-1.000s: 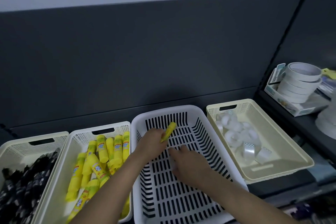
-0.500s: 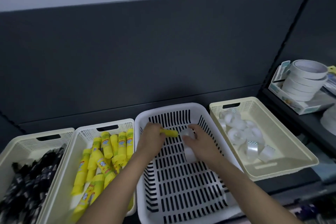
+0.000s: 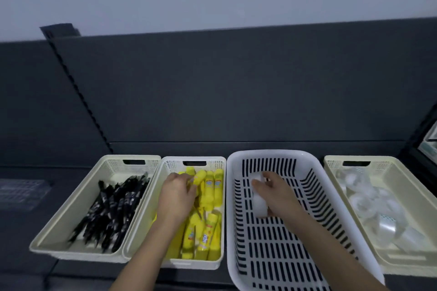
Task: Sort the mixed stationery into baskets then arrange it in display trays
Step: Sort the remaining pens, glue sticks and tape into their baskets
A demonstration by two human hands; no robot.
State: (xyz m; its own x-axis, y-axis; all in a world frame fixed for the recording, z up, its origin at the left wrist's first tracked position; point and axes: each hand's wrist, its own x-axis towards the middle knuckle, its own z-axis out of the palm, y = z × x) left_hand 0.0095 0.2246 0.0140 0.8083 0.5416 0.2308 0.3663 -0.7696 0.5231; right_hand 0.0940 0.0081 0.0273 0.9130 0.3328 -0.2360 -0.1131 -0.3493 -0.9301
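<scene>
Four containers stand in a row on a dark shelf. My left hand point(image 3: 176, 192) is down in the cream tray of yellow glue sticks point(image 3: 209, 190), its fingers curled on a yellow glue stick among them. My right hand point(image 3: 275, 192) is inside the white slotted basket point(image 3: 283, 255), holding clear tape rolls point(image 3: 259, 205) against the basket's floor. The cream tray at the far left point(image 3: 59, 234) holds several black pens point(image 3: 113, 205). Another cream tray at the right point(image 3: 402, 182) holds several clear tape rolls point(image 3: 369, 198).
A dark back panel point(image 3: 236, 90) rises right behind the containers, with a slotted upright point(image 3: 78, 92) at the left. A faint clear tray point(image 3: 22, 194) lies at the far left of the shelf. Part of another shelf unit shows at the right edge point(image 3: 428, 144).
My left hand moved from the white basket into the glue stick tray with the yellow glue stick. My right hand stays in the basket on the tape. The view has swung left.
</scene>
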